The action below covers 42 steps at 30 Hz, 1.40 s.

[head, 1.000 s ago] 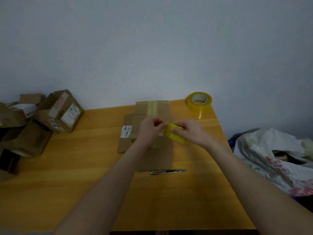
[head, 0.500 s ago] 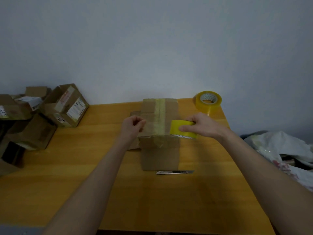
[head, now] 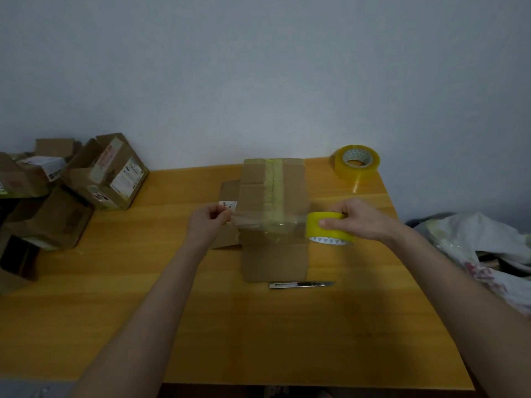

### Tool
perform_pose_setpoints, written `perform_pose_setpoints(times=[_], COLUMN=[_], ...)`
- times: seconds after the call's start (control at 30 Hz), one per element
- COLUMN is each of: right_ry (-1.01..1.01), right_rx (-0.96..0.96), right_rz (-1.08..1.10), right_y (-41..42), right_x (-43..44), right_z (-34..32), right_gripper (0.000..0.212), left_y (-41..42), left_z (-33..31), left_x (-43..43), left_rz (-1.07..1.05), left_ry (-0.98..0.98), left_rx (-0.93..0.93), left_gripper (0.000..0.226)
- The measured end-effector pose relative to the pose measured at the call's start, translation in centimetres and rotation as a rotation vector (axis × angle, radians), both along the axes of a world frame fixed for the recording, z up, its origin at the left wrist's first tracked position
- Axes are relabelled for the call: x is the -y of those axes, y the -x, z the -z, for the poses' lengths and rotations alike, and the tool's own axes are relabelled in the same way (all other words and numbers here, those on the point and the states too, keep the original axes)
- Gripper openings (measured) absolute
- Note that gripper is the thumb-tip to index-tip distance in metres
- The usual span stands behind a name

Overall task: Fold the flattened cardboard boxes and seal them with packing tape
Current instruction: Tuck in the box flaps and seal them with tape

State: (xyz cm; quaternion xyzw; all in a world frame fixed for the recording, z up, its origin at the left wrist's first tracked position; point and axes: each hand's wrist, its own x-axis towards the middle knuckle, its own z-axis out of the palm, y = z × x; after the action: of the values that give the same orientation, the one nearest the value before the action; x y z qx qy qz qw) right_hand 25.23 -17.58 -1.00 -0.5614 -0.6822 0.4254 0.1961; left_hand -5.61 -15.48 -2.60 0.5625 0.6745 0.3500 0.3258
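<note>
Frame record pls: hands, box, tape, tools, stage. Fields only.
left hand: pinches the end of the tape strip at the box's left edge
right hand: grips the tape roll at the box's right edge
box: folded, on the table; lengthwise seam already taped
tape strip: stretched across the box top, crossing the seam
spare roll: far right corner of table
utility knife: on table, near side of box
other boxes: piled at left
stage: strip not yet cut
</note>
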Motion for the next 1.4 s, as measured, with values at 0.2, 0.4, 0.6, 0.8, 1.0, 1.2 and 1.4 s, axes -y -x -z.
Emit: perform_pose_setpoints(times=[0.2, 0.4, 0.6, 0.8, 1.0, 1.2, 1.4], right_ry=[-0.096, -0.099, -0.04, 0.035, 0.07, 0.09, 0.111], right_rx=[0.335, 0.695, 0.801, 0.838, 0.807, 0.777, 0.743], right_rz=[0.052, 0.134, 0.171, 0.177, 0.215, 0.255, 0.239], right_y=[0.4, 1.8, 2.9, 4.4, 5.3, 5.6, 5.0], right_x=[0.3, 0.1, -1.4, -3.1, -4.3, -4.7, -4.5], right_z=[1.3, 2.1, 3.3, 4.6, 5.7, 6.3, 6.4], right_gripper=[0.028, 0.043, 0.043, 0.041, 0.04, 0.04, 0.044], left_y=[0.3, 0.6, 0.2, 0.3, -0.1, -0.4, -6.0], left_z=[1.6, 3.1, 4.5, 6.4, 8.5, 9.1, 7.2], left_x=[0.5, 0.1, -0.2, -1.7, -3.3, -4.3, 0.7], left_rz=[-0.077, -0.119, -0.145, -0.158, -0.132, -0.206, 0.25], left_ry=[0.007, 0.006, 0.016, 0.085, 0.084, 0.162, -0.303], left_rx=[-0.021, -0.037, -0.057, -0.047, -0.018, -0.139, -0.405], left_gripper=[0.01, 0.009, 0.008, 0.007, 0.008, 0.046, 0.047])
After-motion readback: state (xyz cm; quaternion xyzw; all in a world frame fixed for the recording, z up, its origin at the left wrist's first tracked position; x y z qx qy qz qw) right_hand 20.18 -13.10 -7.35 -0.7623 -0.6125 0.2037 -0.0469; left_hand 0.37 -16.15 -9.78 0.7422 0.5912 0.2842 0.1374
